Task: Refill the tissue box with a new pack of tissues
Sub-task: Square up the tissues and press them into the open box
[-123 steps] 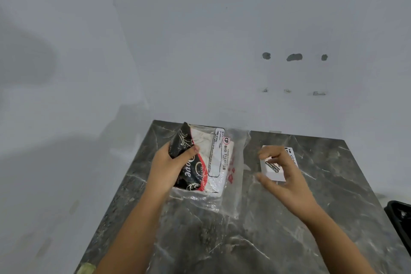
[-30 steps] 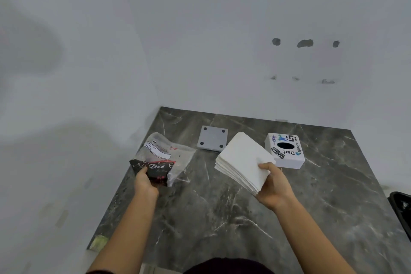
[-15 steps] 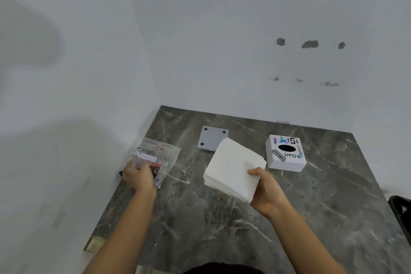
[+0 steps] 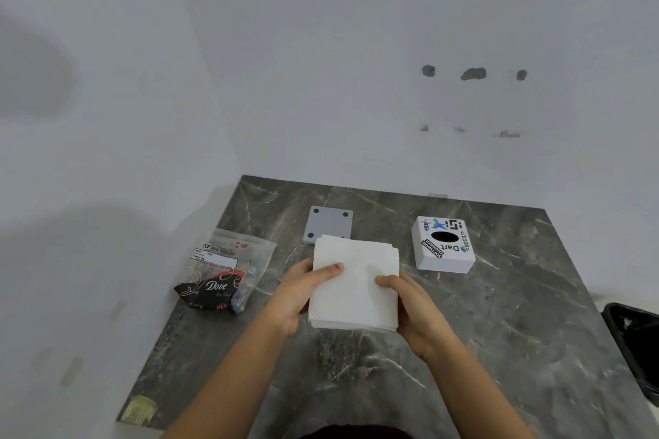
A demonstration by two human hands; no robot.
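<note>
A white stack of tissues (image 4: 356,281) is held above the dark marble table (image 4: 499,331) by both hands. My left hand (image 4: 297,296) grips its left edge with the thumb on top. My right hand (image 4: 415,310) grips its right edge. The white tissue box (image 4: 444,246) with stickers and an oval slot on top stands at the back right, apart from the hands. Its grey bottom plate (image 4: 330,223) lies flat behind the stack, partly hidden by it. The emptied clear plastic tissue wrapper (image 4: 224,269) lies at the table's left edge.
White walls close off the back and the left of the table. A black bin (image 4: 634,342) stands off the table's right edge. A yellowish patch (image 4: 139,410) marks the near left corner of the table.
My left hand has let go of the wrapper, which now lies on the table, and has moved right onto the tissue stack. The stack now sits level between both hands.
</note>
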